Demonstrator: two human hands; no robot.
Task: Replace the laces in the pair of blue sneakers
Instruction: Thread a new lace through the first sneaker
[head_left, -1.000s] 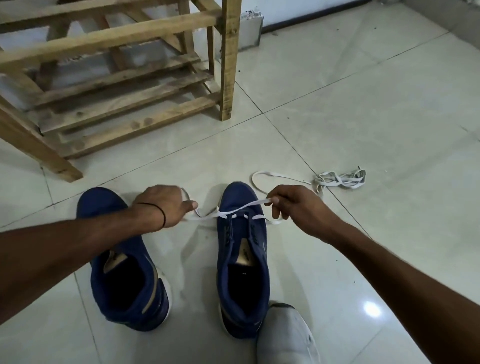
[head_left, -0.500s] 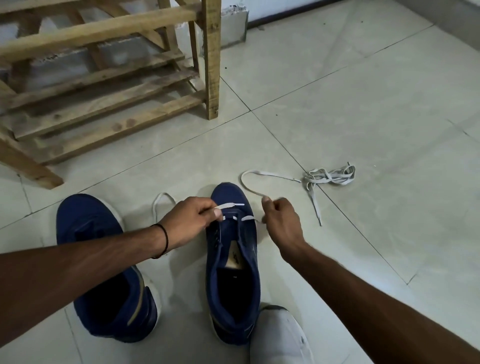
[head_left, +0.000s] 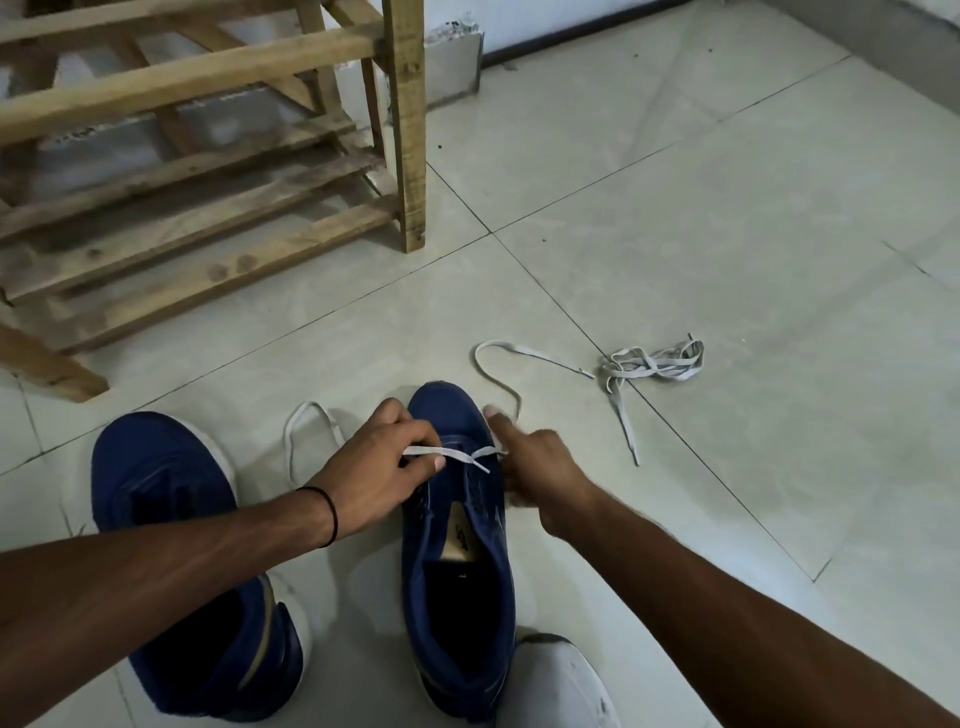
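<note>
Left hand (head_left: 374, 467) is pinching white lace (head_left: 452, 453) across lower-centre blue sneaker (head_left: 457, 551) | right hand (head_left: 540, 467) is touching sneaker's side, forefinger straight; grip indeterminable.

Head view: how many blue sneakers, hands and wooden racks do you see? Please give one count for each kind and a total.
Blue sneakers: 2, left sneaker and right sneaker.
Hands: 2, left hand pinching the white lace, and right hand.
Wooden rack: 1.
Total: 5.
</note>
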